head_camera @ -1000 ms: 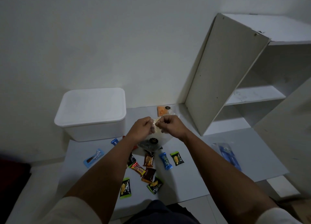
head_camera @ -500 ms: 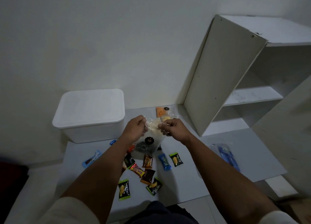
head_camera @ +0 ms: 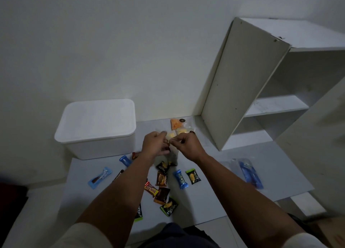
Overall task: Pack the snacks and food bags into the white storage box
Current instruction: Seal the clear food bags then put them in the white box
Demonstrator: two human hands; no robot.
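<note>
clear food bag (head_camera: 172,136), lowered since before, pinched by left hand (head_camera: 155,144) and right hand (head_camera: 183,145) beside the still-lidded white storage box (head_camera: 97,126); nothing packed yet

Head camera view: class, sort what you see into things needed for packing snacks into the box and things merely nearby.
Needed: white storage box, lid on; snack packets; clear food bag pinched by left hand and right hand.
Nearby: white shelf unit; blue packet apart at right.
</note>
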